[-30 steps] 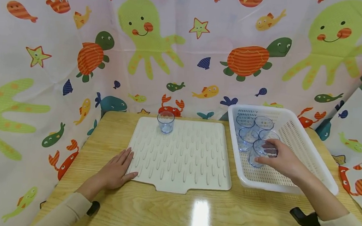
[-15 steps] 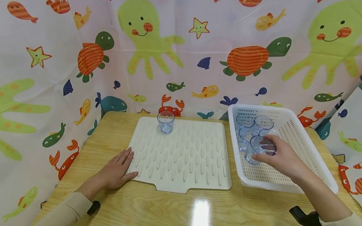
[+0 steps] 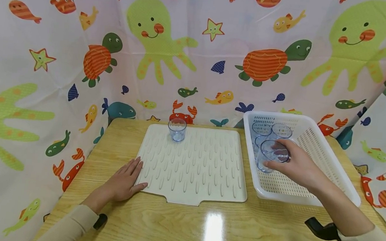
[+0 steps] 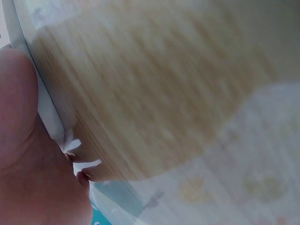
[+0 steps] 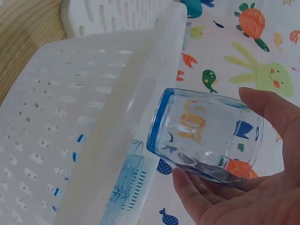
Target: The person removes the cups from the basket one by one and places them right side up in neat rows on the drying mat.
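Observation:
My right hand [image 3: 296, 164] holds a clear blue-tinted drinking glass [image 5: 206, 136] between thumb and fingers. That glass is over the left part of a white perforated plastic basket [image 3: 289, 197]. Behind it in the basket stand several similar glasses [image 3: 282, 131], partly hidden by the held one. My left hand [image 3: 123, 182] lies with straight fingers along the left edge of a cream ridged drying tray [image 3: 193, 166]. A single glass [image 3: 177, 131] stands on this tray at the back left. Part of the left hand [image 4: 42, 178] fills the left wrist view's lower left.
Everything sits on a light wooden table [image 3: 157, 227], the basket at the right beside the tray. A curtain [image 3: 196, 79] printed with sea animals closes in the back and sides. The basket's raised wall stands between the held glass and the tray.
My right hand has raised the glass and shifted it slightly left and toward the back, over the basket. The left hand and the glass on the tray have stayed in place.

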A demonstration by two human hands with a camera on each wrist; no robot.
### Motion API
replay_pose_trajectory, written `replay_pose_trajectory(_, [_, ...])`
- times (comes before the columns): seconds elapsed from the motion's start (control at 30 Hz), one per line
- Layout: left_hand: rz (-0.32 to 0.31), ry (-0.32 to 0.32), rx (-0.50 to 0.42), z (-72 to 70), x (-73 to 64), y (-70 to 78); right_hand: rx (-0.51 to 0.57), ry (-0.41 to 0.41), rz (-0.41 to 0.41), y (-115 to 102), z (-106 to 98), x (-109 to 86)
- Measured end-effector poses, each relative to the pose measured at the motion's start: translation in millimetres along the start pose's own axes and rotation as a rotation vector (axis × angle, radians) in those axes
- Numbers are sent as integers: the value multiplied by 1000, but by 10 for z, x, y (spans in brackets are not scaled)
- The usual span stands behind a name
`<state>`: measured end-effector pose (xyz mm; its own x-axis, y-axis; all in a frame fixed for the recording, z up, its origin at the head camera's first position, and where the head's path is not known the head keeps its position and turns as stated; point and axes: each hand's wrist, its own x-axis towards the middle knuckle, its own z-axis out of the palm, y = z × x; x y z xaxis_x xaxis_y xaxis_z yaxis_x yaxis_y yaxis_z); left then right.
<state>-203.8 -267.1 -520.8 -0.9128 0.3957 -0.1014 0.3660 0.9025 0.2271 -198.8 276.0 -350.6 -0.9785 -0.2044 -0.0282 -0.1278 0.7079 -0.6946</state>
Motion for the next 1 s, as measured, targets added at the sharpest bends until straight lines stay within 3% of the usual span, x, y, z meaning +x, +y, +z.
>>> replay_pose_trajectory(0.3, [1, -2, 1, 9, -8, -1, -12, 11, -22, -157, 3, 1])
replay_pose_trajectory(0.63, [-8, -9, -3, -6, -25, -25, -4, 20, -85, -526, 82, 42])
replay_pose_trajectory(1.0, [3, -14, -5, -6, -1, -26, -25, 15, -202, -894, 253, 92])
